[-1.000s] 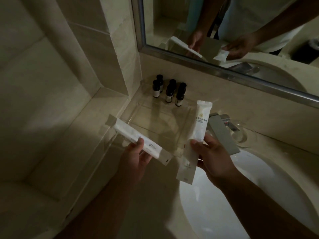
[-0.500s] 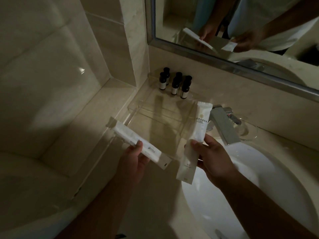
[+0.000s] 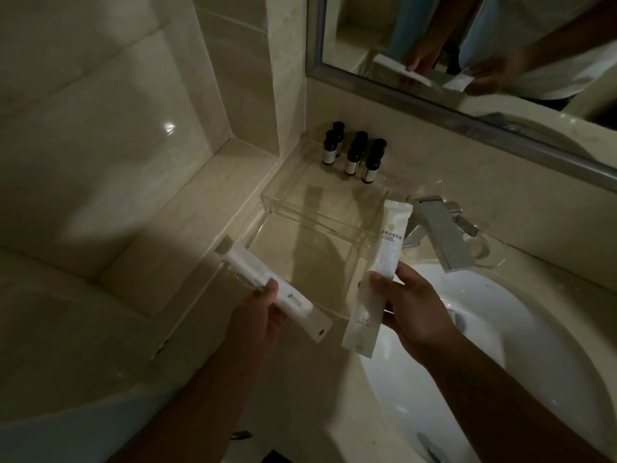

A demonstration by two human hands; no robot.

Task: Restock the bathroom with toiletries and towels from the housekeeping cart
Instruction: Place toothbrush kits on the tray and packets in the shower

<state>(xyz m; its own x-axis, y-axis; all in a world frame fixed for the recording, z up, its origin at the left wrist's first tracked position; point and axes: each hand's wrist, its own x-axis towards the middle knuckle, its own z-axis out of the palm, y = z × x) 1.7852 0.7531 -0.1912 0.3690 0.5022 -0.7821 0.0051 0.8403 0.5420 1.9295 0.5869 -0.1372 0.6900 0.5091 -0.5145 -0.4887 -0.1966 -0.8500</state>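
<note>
Hovering short of the tray [image 3: 267, 203], left hand [image 3: 258, 315] fingers clamp the left sachet [image 3: 253, 274], right hand [image 3: 415, 307] fingers the right sachet [image 3: 384, 259]; either could slip and land outside.

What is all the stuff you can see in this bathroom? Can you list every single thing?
mirror: one, silver frame, on the wall at the top.
counter: one, beige stone, under the mirror.
clear tray: one, see-through, on the counter in the corner.
bottles: four as far as I can tell, dark with pale labels, at the back of the clear tray.
tap: one, silver, right of the tray.
basin: one, white, below the tap.
left packet: one, white, slanted over the tray's near left edge.
right packet: one, white with print, upright between tray and tap.
left hand: pinches the left packet.
right hand: holds the right packet.
</note>
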